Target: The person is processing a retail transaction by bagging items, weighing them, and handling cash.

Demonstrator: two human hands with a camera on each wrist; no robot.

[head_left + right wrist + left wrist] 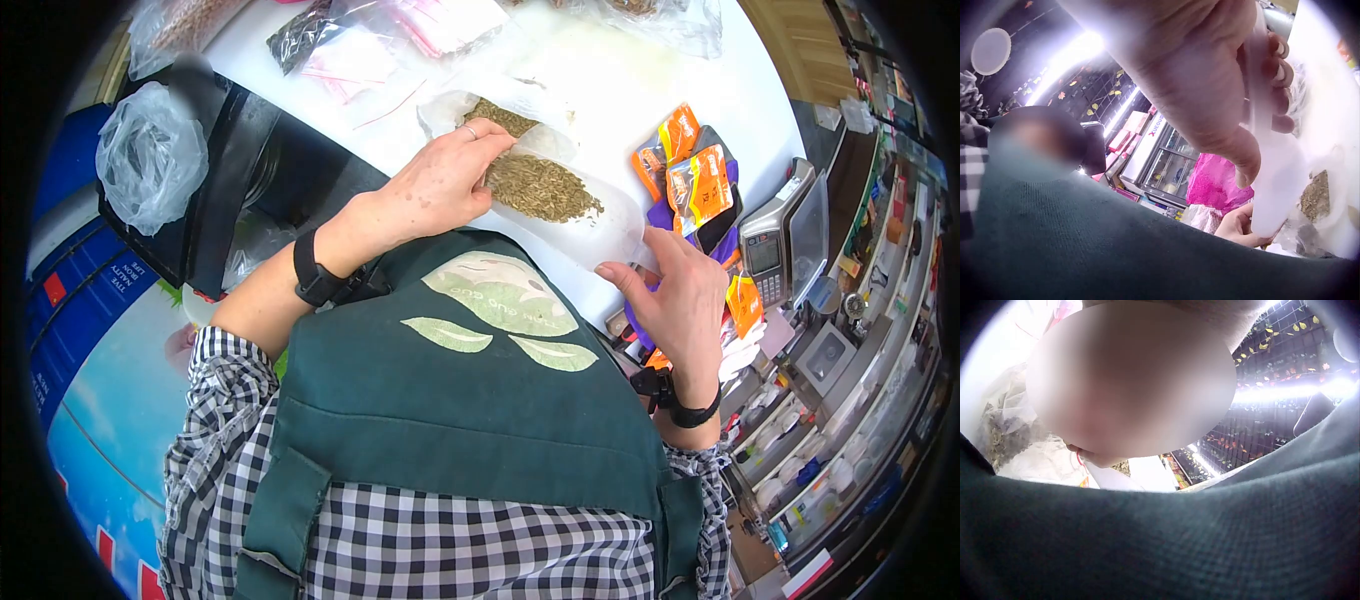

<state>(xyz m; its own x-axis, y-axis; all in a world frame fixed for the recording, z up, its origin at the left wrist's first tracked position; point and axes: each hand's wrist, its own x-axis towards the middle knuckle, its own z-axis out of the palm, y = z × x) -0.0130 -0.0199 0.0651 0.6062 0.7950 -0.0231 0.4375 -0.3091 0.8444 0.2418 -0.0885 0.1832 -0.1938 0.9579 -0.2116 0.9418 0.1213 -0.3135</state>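
A translucent white plastic scoop [625, 222] carries a heap of dried brown-green seeds [545, 188]. My right hand [685, 295] grips its near right end; in the right wrist view the thumb lies on one side of the scoop [1279, 187] and the fingers on the other. At the scoop's far end, my left hand [440, 175] pinches the edge of a clear plastic bag [440, 112], fingers curled. More of the same seeds [500, 115] show inside this bag, just beyond the left fingertips. The left palm is hidden from above.
Orange packets [700, 188] lie on the white table [640, 70] to the right, beside a grey scale [770, 250]. Pink-edged plastic bags [440, 25] lie at the back. A crumpled clear bag [150, 155] hangs at left. My green apron [450, 400] is close under both hands.
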